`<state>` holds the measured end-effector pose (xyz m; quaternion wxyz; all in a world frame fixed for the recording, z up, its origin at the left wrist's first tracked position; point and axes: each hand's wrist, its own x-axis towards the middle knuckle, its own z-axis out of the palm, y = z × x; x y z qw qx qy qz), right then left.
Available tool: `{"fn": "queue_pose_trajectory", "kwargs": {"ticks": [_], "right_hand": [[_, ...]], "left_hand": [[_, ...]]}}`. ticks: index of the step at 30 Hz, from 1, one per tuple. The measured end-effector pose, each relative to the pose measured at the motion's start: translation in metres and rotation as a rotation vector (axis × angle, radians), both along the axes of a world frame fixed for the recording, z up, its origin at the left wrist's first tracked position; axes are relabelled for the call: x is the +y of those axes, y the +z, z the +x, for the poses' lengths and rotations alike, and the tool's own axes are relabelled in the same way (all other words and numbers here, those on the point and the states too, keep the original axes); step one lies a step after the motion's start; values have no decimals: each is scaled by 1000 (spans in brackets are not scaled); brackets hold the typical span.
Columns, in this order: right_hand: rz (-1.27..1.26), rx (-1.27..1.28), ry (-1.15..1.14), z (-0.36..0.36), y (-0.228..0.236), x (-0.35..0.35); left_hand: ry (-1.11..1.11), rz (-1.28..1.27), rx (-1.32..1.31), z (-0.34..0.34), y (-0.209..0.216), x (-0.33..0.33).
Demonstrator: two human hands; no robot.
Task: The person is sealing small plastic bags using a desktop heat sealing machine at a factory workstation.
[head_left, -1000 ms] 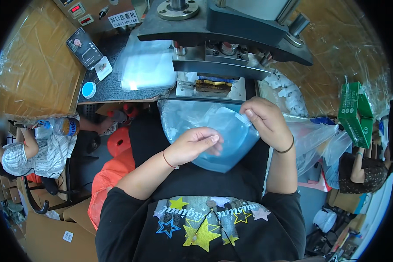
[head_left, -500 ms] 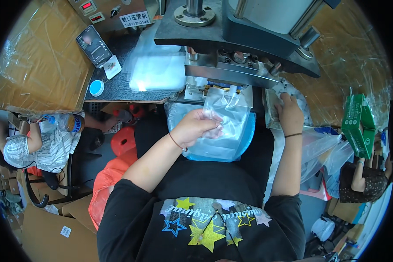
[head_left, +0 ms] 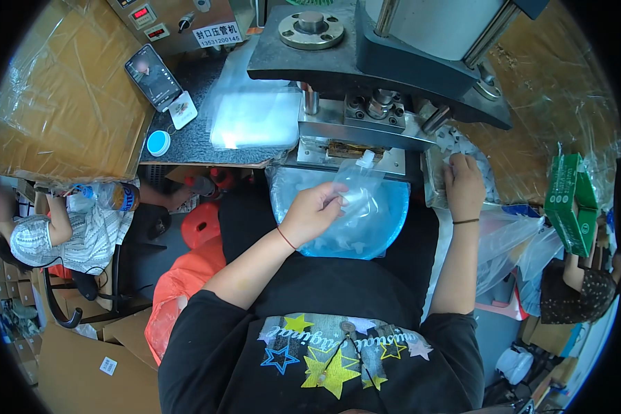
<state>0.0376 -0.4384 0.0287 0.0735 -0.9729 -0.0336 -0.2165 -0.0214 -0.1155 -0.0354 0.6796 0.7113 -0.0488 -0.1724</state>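
Note:
My left hand (head_left: 316,212) pinches a clear plastic pouch (head_left: 360,193) by its left side, thumb against fingers. A small white spout (head_left: 367,159) sticks out of the pouch's far end, just in front of the press machine's metal bar (head_left: 366,132). Under the pouch, a blue translucent plastic container or bag (head_left: 392,224) rests over my lap with clear plastic inside. My right hand (head_left: 465,186) reaches into a tray (head_left: 433,181) of small whitish pieces (head_left: 466,146) beside the press. Its fingers are bent together, their tips among the pieces; what they hold is hidden.
Left of the press lies a stack of flat clear bags (head_left: 255,124), with a phone (head_left: 153,77) and a round blue-lidded tub (head_left: 158,143) farther left. Large taped cartons (head_left: 62,96) flank the bench. A green box (head_left: 571,203) stands right. Other people sit at both sides.
My left hand has drawn the pouch toward me, and its spout is now clear of the press. The press bar sits farther below the upper plate. My right hand stays at the tray.

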Motion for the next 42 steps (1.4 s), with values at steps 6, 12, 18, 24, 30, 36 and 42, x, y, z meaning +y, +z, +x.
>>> {"fn": "queue_pose_trajectory", "kwargs": {"ticks": [6,12,18,24,30,36,42], "right_hand": [[66,12,16,-2,-2,-1],[189,13,-67,-3,-15,-8],[194,47,5,-1,-17,-12],[155,-24,11,1,-15,-12],[102,137,-60,3,-17,-22],[260,235,-69,7,-9,-19],[310,112,54,-7,-10,-31]], "left_hand": [[-77,-500,414,-10,26,3],[-54,-588,506,1,45,3],[5,-597,482,25,44,6],[58,-539,401,20,49,5],[575,884,-890,68,71,96],[289,1282,-773,115,49,173],[525,997,-1032,96,66,145]]}}
